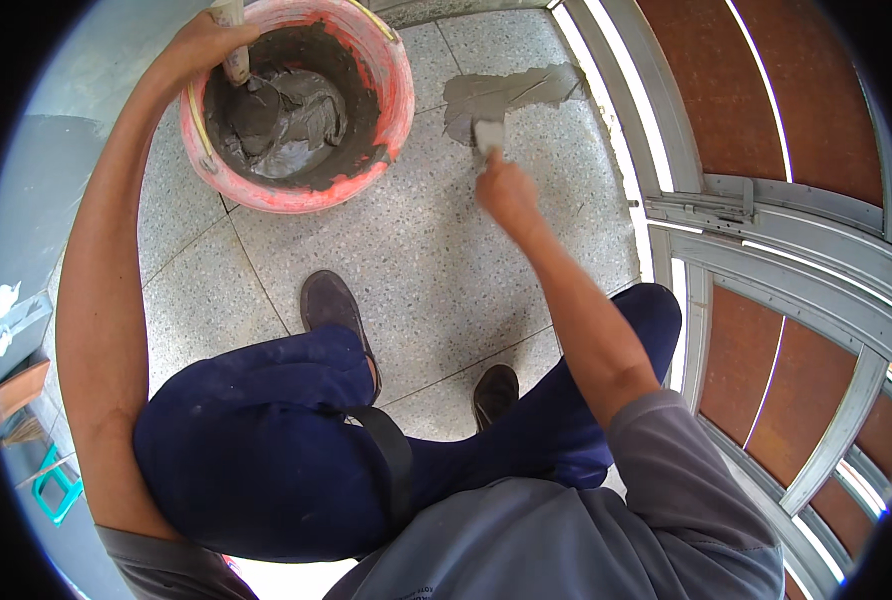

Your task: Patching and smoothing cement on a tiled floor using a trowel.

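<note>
A worn red bucket (pixel 401 120) with grey wet mortar (pixel 296 125) inside stands on the floor at the upper left. My left hand (pixel 206 48) is at its rim, closed round the pale handle of a trowel (pixel 236 68) whose lower end is sunk in the mortar. To the right, my right hand (pixel 509 195) grips a putty knife (pixel 488 136), its pale blade touching the near edge of a smeared mortar patch (pixel 491 95). That patch runs rightward toward the door frame. The putty knife's handle is mostly hidden in my fist.
Speckled floor tiles (pixel 406 270) lie under the bucket and my shoes. A metal-framed door (pixel 766 250) with brown panels lines the right side. A turquoise stool (pixel 56 490) stands at the far left, near a broom head (pixel 24 430). My bent knees are close below the bucket.
</note>
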Available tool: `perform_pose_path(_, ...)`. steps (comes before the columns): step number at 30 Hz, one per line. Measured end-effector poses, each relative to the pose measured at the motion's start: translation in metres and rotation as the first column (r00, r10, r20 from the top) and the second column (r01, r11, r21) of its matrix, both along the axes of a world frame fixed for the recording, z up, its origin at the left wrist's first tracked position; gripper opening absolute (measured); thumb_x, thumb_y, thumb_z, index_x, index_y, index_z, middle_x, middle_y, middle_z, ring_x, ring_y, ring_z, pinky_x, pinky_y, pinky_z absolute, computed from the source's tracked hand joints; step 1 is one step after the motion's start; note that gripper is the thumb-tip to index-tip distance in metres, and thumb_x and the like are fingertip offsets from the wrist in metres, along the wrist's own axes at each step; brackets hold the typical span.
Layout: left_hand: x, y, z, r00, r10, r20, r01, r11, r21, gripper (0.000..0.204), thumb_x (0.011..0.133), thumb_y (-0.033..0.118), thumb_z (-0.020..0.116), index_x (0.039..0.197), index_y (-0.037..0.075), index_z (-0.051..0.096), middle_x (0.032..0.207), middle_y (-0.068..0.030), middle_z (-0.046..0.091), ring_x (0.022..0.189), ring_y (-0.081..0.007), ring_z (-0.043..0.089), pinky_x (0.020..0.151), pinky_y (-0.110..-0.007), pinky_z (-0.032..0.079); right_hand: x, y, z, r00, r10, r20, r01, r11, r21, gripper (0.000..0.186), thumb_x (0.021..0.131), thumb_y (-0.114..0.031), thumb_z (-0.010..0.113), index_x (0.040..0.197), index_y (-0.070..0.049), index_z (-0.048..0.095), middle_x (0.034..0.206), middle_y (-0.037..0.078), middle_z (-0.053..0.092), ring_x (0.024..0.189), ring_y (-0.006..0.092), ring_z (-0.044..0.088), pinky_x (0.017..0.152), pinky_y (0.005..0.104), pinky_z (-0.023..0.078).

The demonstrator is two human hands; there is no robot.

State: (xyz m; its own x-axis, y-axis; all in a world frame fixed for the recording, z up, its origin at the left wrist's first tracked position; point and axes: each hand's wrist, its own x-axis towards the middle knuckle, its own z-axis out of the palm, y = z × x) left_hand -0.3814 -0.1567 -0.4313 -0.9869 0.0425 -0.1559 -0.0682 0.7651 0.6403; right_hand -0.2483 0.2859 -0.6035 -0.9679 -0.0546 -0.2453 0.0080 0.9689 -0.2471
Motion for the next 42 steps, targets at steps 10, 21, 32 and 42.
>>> perform_pose_path(10, 0.003, 0.015, 0.007, 0.999, 0.001, -0.055, -0.005, 0.997, -0.076, 0.046, 0.078, 0.037, 0.071, 0.103, -0.002, 0.070, 0.093, -0.0124, 0.071, 0.084, -0.0209, 0.068, 0.079, -0.036, 0.052, -0.131, 0.105, 0.003, 0.985, -0.044, -0.167, 0.039, 0.999, -0.032, 0.033, 0.089, -0.029, 0.056, 0.107, -0.009, 0.075, 0.104, 0.024, 0.071, 0.099, 0.0407, 0.069, 0.091, 0.0493, 0.054)
perform_pose_path(21, 0.003, 0.017, 0.010, 1.000, 0.020, -0.014, -0.022, 0.990, -0.137, 0.046, 0.079, 0.035, 0.070, 0.108, -0.001, 0.068, 0.095, -0.0114, 0.070, 0.087, -0.0202, 0.067, 0.081, -0.036, 0.052, -0.206, 0.118, -0.010, 0.946, -0.311, 0.089, 0.311, 0.950, 0.021, 0.043, 0.087, -0.024, 0.058, 0.125, -0.005, 0.066, 0.129, 0.020, 0.065, 0.121, 0.0362, 0.063, 0.101, 0.0447, 0.050)
perform_pose_path(32, -0.027, 0.043, 0.015, 0.994, -0.051, 0.093, 0.070, 0.976, -0.207, 0.050, 0.080, 0.032, 0.068, 0.119, 0.000, 0.063, 0.103, -0.0092, 0.068, 0.094, -0.0190, 0.063, 0.086, -0.034, 0.049, -0.082, 0.000, -0.013, 0.996, -0.080, -0.031, 0.077, 0.994, -0.078, 0.023, 0.086, -0.015, 0.055, 0.092, 0.000, 0.072, 0.096, 0.025, 0.071, 0.095, 0.0411, 0.070, 0.082, 0.0479, 0.057)
perform_pose_path(42, -0.018, 0.046, 0.008, 1.000, -0.013, -0.021, 0.009, 0.986, -0.168, 0.048, 0.076, 0.034, 0.070, 0.108, -0.002, 0.067, 0.096, -0.0145, 0.070, 0.090, -0.0238, 0.068, 0.083, -0.037, 0.051, -0.080, 0.048, -0.018, 0.952, -0.108, -0.285, 0.067, 0.987, -0.149, 0.045, 0.092, -0.023, 0.054, 0.134, -0.007, 0.058, 0.095, 0.029, 0.068, 0.082, 0.0459, 0.069, 0.072, 0.0543, 0.055)
